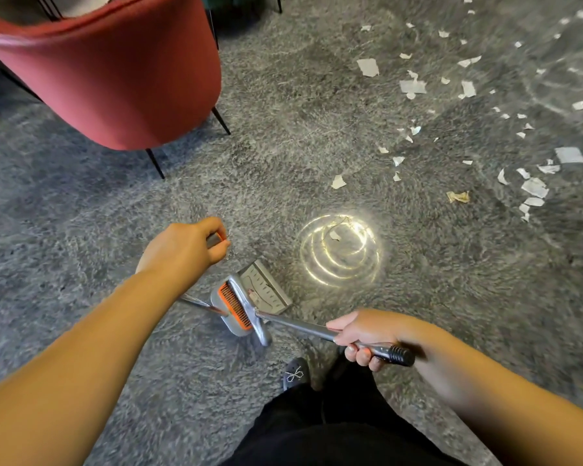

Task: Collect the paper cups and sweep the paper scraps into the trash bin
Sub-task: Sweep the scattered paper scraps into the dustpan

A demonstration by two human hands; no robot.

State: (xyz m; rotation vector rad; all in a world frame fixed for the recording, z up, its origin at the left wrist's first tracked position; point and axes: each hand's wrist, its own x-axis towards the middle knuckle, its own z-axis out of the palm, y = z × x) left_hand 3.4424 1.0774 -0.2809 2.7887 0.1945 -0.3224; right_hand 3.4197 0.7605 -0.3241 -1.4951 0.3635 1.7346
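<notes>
My left hand grips the top of a grey and orange handle. My right hand grips a second metal handle with a black ribbed end. Below and between them stands a grey dustpan with an orange comb edge on the grey floor. Which handle belongs to the broom I cannot tell. White paper scraps lie scattered over the floor to the upper right, with more scraps at the right. No paper cups or trash bin are in view.
A red upholstered chair on thin black legs stands at the upper left. A bright circular light reflection lies on the floor right of the dustpan. My dark trousers and a shoe are at the bottom.
</notes>
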